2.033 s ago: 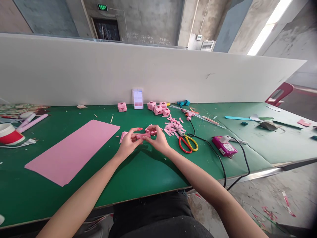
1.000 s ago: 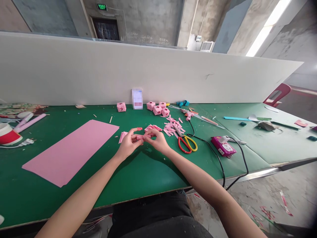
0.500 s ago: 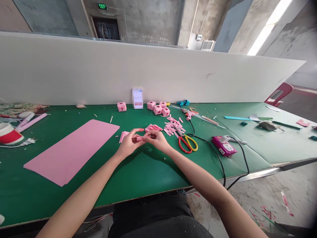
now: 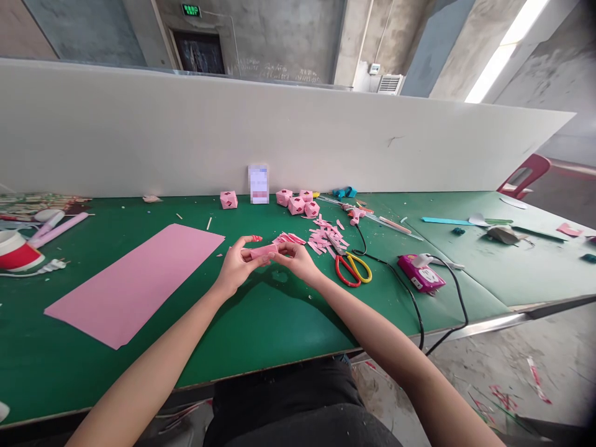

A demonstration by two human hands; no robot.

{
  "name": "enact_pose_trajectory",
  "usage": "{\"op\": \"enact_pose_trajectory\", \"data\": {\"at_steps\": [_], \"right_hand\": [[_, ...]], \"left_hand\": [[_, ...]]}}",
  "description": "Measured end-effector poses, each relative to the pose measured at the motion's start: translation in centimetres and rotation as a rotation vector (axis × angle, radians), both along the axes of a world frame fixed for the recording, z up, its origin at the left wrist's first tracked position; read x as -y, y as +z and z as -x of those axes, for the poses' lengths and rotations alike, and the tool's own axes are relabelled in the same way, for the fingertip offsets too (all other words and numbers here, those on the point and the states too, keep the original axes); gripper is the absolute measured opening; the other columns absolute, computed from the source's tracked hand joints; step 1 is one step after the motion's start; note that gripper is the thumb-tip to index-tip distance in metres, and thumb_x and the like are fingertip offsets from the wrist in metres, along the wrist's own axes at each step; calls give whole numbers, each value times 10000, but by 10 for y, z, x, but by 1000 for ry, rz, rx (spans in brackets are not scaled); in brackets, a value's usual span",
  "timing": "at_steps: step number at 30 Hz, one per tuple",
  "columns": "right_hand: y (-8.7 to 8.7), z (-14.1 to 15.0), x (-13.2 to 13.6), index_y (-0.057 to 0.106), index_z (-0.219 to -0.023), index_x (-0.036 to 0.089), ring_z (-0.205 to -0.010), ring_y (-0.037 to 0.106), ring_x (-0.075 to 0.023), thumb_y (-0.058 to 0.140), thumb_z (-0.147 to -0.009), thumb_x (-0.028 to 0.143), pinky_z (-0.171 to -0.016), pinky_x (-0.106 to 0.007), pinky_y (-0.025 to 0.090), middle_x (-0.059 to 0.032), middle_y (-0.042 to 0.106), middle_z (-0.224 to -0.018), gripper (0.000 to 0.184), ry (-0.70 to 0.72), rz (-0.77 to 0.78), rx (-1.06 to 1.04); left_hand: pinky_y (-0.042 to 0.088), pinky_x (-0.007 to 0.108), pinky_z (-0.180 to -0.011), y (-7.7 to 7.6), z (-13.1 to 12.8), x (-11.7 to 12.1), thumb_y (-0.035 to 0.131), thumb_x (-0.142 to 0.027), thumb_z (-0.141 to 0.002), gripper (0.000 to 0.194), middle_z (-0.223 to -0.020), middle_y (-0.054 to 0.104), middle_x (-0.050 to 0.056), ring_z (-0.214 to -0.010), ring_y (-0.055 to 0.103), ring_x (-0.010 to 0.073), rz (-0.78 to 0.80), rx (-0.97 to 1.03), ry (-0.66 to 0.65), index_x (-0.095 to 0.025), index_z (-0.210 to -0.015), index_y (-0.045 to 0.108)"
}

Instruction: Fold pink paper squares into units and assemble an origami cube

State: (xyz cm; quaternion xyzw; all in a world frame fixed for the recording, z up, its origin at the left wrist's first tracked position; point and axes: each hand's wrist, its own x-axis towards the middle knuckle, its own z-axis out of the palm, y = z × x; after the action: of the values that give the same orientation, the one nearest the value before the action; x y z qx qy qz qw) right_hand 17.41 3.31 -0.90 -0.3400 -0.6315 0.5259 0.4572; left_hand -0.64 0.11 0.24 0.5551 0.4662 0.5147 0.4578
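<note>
Between both hands, just above the green table (image 4: 279, 338), is a small strip of pink paper (image 4: 263, 251). My left hand (image 4: 236, 266) grips its left end between thumb and fingers, with red on one raised fingertip. At the other end, my right hand (image 4: 295, 261) pinches the strip with thumb and fingers. Behind the hands lies a small stack of pink paper strips (image 4: 289, 239). A pile of loose pink clippings (image 4: 326, 236) spreads right of it, against red-and-yellow-handled scissors (image 4: 354, 270). A large pink paper sheet (image 4: 135, 285) lies flat on the left.
Several folded pink paper cubes (image 4: 297, 205) and a propped phone (image 4: 258, 184) stand near the white partition (image 4: 288, 130). A pink glue gun (image 4: 356, 215) trails a black cable to a purple power socket (image 4: 421, 274). A red-and-white cup (image 4: 18, 251) lies far left.
My left hand has shifted slightly left and its fingers have opened out a little. The pink strip between the hands now shows more of its length.
</note>
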Motion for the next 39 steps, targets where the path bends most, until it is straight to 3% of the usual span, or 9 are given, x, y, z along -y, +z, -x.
{"op": "enact_pose_trajectory", "data": {"at_steps": [18,24,32,39], "right_hand": [[-5,0,-4,605,-685,174,-597,497,-140,783,-676,608,-573,-279,370,-5,583,-636,469,-59,-9,107],[-5,0,-3,577,-662,176,-555,442,-119,779,-676,591,-540,-264,312,12,544,-599,462,-95,-16,117],[-6,1,-3,597,-661,177,-606,514,-141,773,-670,621,-586,-277,387,-14,600,-650,478,-87,55,51],[-6,2,0,588,-723,179,-664,551,-146,781,-673,624,-618,-274,435,-11,616,-709,487,-53,57,58]], "left_hand": [[611,427,-850,-1,-3,-1,894,-433,-632,659,-775,769,15,-775,769,241,37,31,33,-195,-1156,573],[599,452,-878,-2,-4,-2,890,-429,-632,667,-854,781,40,-819,770,257,39,30,33,-202,-1167,563],[598,438,-884,-5,-4,-3,865,-431,-674,658,-905,787,62,-838,769,249,25,76,30,-200,-1204,552],[611,430,-828,-3,-2,-4,900,-443,-604,669,-792,773,50,-741,765,252,30,57,67,-176,-1126,577]]}}
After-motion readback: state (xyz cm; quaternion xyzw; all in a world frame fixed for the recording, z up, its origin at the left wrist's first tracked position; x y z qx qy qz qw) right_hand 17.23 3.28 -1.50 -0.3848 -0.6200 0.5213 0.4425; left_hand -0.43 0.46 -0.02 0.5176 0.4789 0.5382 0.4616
